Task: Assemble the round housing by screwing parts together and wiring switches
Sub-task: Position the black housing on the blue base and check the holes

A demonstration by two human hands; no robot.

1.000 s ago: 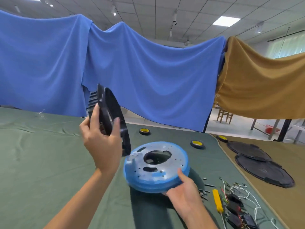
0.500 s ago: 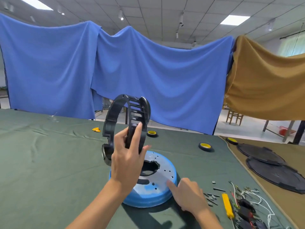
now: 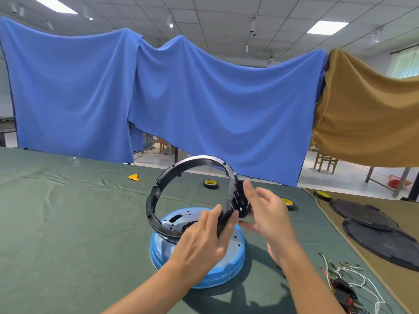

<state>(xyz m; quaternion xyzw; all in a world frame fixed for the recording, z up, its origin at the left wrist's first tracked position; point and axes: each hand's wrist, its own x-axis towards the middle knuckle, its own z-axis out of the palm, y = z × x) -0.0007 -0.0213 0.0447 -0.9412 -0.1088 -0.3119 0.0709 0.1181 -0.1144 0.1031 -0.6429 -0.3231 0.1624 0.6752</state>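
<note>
Two hands meet on a black ring (image 3: 195, 161), which is lifted and tilted steeply over a round housing base (image 3: 233, 257). The left hand (image 3: 201, 243) grips the ring's near side, with fingers curled over the band. The right hand (image 3: 269, 218) stands with its palm turned left and its fingers nearly straight and spread. It rests against a thicker, slotted block on the ring's right side, and blur there hides how firmly it holds.

The ring is a thin, open hoop of dark plastic with small holes and notches along its edge. Its lowest arc hangs just above the base's top, and I cannot tell whether they touch.

The base is a shallow drum wrapped in blue film. Its pale grey top plate is pierced with small holes and larger cut-outs. It sits on the table (image 3: 68, 223), which is covered in green cloth, about midway across and toward the near edge.

Loose wires (image 3: 349, 275) in white and red lie with black switches (image 3: 342, 291) by the near right corner. Three tape rolls with yellow cores (image 3: 210, 183) (image 3: 286, 201) (image 3: 323, 194) sit toward the far edge. Two black round covers (image 3: 362, 214) (image 3: 385, 243) overlap on the brown cloth at the right edge.
</note>
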